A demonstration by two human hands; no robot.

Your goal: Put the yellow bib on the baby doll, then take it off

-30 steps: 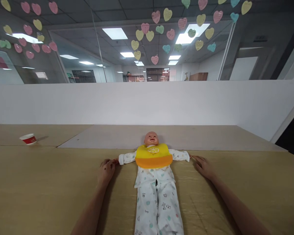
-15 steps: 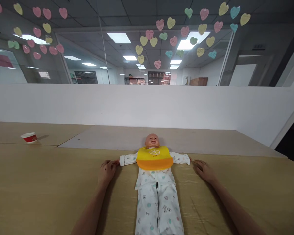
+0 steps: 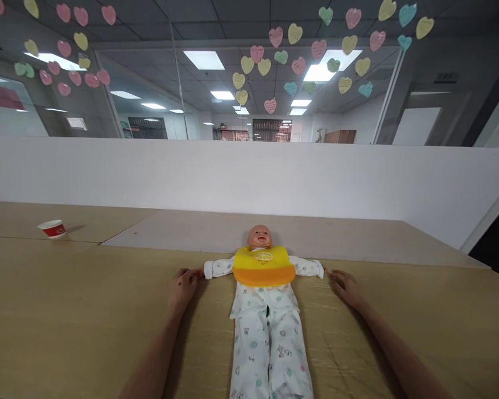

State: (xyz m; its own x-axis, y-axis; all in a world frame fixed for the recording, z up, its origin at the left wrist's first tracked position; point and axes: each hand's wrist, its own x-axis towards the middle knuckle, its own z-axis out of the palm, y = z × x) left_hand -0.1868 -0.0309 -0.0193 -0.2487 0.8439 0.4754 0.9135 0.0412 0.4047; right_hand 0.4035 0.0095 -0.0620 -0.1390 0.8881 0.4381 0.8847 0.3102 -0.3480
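Observation:
A baby doll (image 3: 263, 310) lies on its back, arms spread out to both sides. It wears a white patterned top and trousers, and a yellow bib (image 3: 263, 266) with an orange lower pocket covers its chest. My left hand (image 3: 184, 285) is closed at the end of the doll's sleeve on the left, its fingertips on the doll's small hand. On the other side my right hand (image 3: 347, 287) rests low on the surface. Its fingers stretch toward the other doll hand, the tips at or just beside it. The trouser legs run out of the bottom of the view.
A red and white paper cup (image 3: 52, 229) stands far left on the brown tabletop (image 3: 75, 310). Beyond the doll's head lies a grey board (image 3: 349, 238), backed by a low white wall (image 3: 216, 177). Heart-shaped notes (image 3: 275, 37) stick to the glass above.
The camera view has shifted slightly. Both hands and the doll keep the same places relative to each other.

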